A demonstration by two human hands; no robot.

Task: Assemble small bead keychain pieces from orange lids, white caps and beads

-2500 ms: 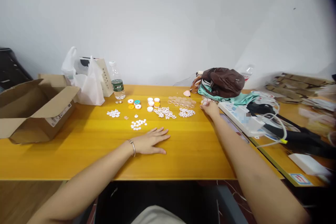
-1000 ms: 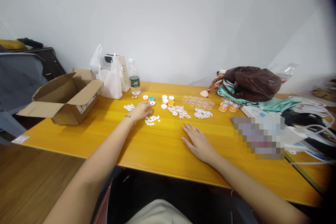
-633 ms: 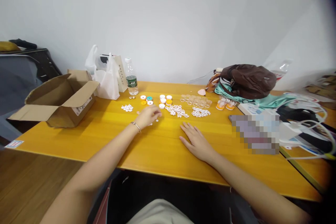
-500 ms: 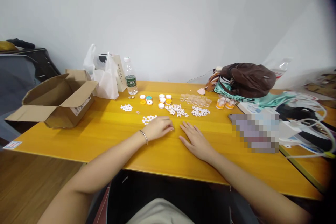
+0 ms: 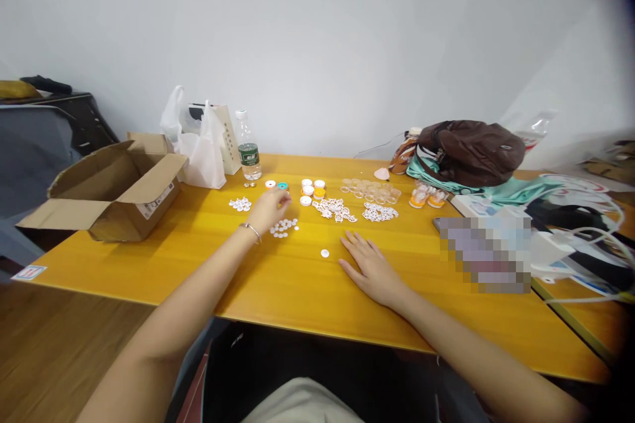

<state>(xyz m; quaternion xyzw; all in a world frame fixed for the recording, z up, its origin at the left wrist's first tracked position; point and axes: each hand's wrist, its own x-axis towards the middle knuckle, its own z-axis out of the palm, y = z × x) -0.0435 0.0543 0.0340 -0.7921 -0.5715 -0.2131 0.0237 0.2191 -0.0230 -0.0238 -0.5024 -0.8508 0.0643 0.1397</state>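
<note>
My left hand (image 5: 270,210) is over the small cluster of round ring-shaped parts, its fingers curled together beside a teal ring (image 5: 282,186) and a white ring (image 5: 270,184). What its fingertips hold, if anything, is hidden. Flat on the table lies my right hand (image 5: 370,269), fingers stretched out, holding nothing. A single white disc (image 5: 325,253) rests just left of it. Several small white discs (image 5: 282,229) are scattered beside my left wrist. White and yellow round parts (image 5: 306,191) stand right of my left hand.
White lacy cut-out pieces (image 5: 380,212) and clear rings (image 5: 372,190) lie farther back. Small white parts (image 5: 240,204) sit at the left. Around them are a cardboard box (image 5: 133,215), a water bottle (image 5: 249,155), a brown bag (image 5: 476,152) and cables (image 5: 592,228).
My left hand has moved left and away from me, from near my right hand to the ring-shaped parts. A white disc now shows on the table where it was. My right hand stays put.
</note>
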